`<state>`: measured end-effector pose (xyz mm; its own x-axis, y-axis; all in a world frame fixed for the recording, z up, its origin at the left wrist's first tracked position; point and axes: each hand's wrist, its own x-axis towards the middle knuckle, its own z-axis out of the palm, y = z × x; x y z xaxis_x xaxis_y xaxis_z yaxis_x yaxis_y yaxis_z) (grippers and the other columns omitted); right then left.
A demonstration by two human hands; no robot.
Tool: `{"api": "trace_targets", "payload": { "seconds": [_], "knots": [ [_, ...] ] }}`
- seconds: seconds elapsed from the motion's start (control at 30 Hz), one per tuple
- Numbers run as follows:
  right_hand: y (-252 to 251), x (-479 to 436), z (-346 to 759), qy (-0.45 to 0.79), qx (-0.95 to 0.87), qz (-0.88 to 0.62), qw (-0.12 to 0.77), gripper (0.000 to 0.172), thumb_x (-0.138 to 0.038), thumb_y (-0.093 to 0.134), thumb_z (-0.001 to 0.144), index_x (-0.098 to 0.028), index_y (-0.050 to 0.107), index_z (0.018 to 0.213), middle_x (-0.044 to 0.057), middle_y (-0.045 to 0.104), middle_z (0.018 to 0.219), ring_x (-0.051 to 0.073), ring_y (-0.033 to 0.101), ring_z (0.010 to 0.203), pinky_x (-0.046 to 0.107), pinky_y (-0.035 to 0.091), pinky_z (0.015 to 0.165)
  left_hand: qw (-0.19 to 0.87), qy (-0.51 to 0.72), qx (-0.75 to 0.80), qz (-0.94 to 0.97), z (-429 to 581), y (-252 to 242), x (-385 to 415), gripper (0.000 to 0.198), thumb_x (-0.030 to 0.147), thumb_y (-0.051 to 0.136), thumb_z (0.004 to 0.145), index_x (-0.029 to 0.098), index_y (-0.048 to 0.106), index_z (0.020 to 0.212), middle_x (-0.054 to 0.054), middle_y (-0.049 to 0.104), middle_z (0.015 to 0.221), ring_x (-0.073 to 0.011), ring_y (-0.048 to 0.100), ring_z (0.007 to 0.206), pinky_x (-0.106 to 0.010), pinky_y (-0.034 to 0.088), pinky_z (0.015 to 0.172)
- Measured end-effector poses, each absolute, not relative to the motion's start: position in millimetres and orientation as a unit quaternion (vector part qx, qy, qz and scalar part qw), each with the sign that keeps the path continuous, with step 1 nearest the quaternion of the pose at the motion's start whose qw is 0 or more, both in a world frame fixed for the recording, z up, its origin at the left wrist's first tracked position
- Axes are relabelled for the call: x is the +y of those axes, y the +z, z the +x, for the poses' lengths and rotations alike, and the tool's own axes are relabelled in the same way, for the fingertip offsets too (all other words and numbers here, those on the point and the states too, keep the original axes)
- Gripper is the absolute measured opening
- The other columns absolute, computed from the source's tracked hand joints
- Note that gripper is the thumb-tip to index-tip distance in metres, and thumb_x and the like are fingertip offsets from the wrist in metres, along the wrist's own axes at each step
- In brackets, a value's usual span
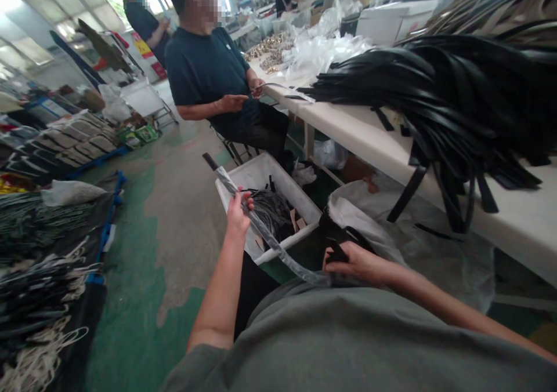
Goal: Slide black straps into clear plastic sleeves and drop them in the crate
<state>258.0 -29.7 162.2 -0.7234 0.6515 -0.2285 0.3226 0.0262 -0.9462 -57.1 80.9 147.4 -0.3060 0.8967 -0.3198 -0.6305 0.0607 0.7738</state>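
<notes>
My left hand [238,211] is closed around a long black strap in a clear plastic sleeve [265,234], held out over a white bin [261,174]. The strap runs from its far tip down to my right hand [354,261], which grips the near end of it close to my grey shirt. A black buckle-like piece sits by the right hand's fingers. Dark straps and scraps lie inside the white bin.
A large heap of black straps [439,96] lies on a white table [361,140] at right. A clear plastic bag [391,229] sits under it. A seated person in a dark shirt [209,70] works at the table's far end. Stacked goods [52,142] line the left floor.
</notes>
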Motion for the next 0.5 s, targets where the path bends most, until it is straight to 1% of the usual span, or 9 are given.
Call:
{"api": "trace_targets", "payload": {
  "seconds": [0.07, 0.13, 0.17, 0.23, 0.3, 0.4, 0.47, 0.5],
  "knots": [
    [174.2, -12.8, 247.0, 0.594, -0.681, -0.377, 0.201, 0.039, -0.046, 0.058, 0.086, -0.015, 0.071, 0.105, 0.004, 0.067, 0.084, 0.012, 0.056, 0.064, 0.023, 0.047, 0.059, 0.612, 0.607, 0.443, 0.247, -45.3, 144.8, 61.8, 0.02, 0.027, 0.056, 0.09, 0.019, 0.061, 0.108, -0.001, 0.068, 0.074, -0.0098, 0.061, 0.054, -0.018, 0.044, 0.047],
    [186.2, 10.7, 235.6, 0.579, -0.658, -0.403, 0.265, 0.047, -0.042, 0.058, 0.085, -0.018, 0.062, 0.125, 0.004, 0.068, 0.09, 0.01, 0.056, 0.062, 0.023, 0.048, 0.056, 0.655, 0.531, 0.433, 0.318, -32.1, 139.0, 39.8, 0.028, 0.034, 0.065, 0.084, 0.017, 0.062, 0.106, -0.004, 0.069, 0.077, -0.0113, 0.062, 0.057, -0.019, 0.045, 0.049],
    [190.6, 23.5, 230.7, 0.572, -0.647, -0.41, 0.292, 0.051, -0.04, 0.058, 0.085, -0.018, 0.058, 0.131, 0.003, 0.068, 0.091, 0.01, 0.055, 0.061, 0.022, 0.048, 0.055, 0.67, 0.497, 0.431, 0.343, -26.2, 135.7, 29.1, 0.033, 0.037, 0.068, 0.081, 0.017, 0.062, 0.106, -0.004, 0.069, 0.078, -0.0117, 0.062, 0.058, -0.02, 0.045, 0.049],
    [195.0, 47.9, 223.8, 0.566, -0.631, -0.409, 0.338, 0.056, -0.037, 0.059, 0.084, -0.016, 0.054, 0.135, 0.003, 0.068, 0.091, 0.009, 0.055, 0.061, 0.021, 0.048, 0.055, 0.692, 0.437, 0.43, 0.382, -16.8, 129.6, 10.6, 0.037, 0.041, 0.07, 0.079, 0.016, 0.063, 0.106, -0.005, 0.069, 0.078, -0.0118, 0.062, 0.058, -0.019, 0.043, 0.049],
    [195.5, 65.7, 220.6, 0.566, -0.621, -0.397, 0.37, 0.055, -0.035, 0.062, 0.082, -0.014, 0.056, 0.133, 0.003, 0.069, 0.09, 0.01, 0.057, 0.065, 0.021, 0.048, 0.056, 0.705, 0.384, 0.429, 0.413, -11.5, 125.7, -3.1, 0.039, 0.044, 0.069, 0.079, 0.015, 0.064, 0.105, -0.006, 0.069, 0.079, -0.0119, 0.062, 0.058, -0.019, 0.041, 0.048],
    [196.9, 73.6, 219.8, 0.576, -0.629, -0.362, 0.376, 0.043, -0.038, 0.063, 0.081, -0.013, 0.066, 0.116, 0.005, 0.07, 0.094, 0.012, 0.06, 0.072, 0.02, 0.048, 0.055, 0.716, 0.314, 0.427, 0.454, -9.9, 127.8, -14.7, 0.039, 0.046, 0.067, 0.081, 0.014, 0.066, 0.105, -0.008, 0.07, 0.079, -0.0126, 0.061, 0.058, -0.02, 0.04, 0.048],
    [200.0, 67.9, 218.5, 0.572, -0.649, -0.343, 0.365, 0.037, -0.041, 0.061, 0.083, -0.012, 0.07, 0.105, 0.006, 0.071, 0.099, 0.014, 0.062, 0.077, 0.02, 0.048, 0.056, 0.718, 0.294, 0.425, 0.467, -9.0, 135.6, -17.7, 0.041, 0.046, 0.066, 0.081, 0.014, 0.067, 0.105, -0.01, 0.071, 0.083, -0.0151, 0.064, 0.063, -0.023, 0.045, 0.055],
    [201.7, 63.0, 216.8, 0.561, -0.663, -0.34, 0.36, 0.036, -0.042, 0.06, 0.084, -0.013, 0.071, 0.101, 0.007, 0.071, 0.101, 0.015, 0.064, 0.08, 0.021, 0.049, 0.058, 0.715, 0.299, 0.422, 0.47, -7.1, 140.7, -18.2, 0.041, 0.045, 0.069, 0.079, 0.014, 0.068, 0.106, -0.011, 0.071, 0.087, -0.0174, 0.065, 0.069, -0.025, 0.048, 0.063]
  ]
}}
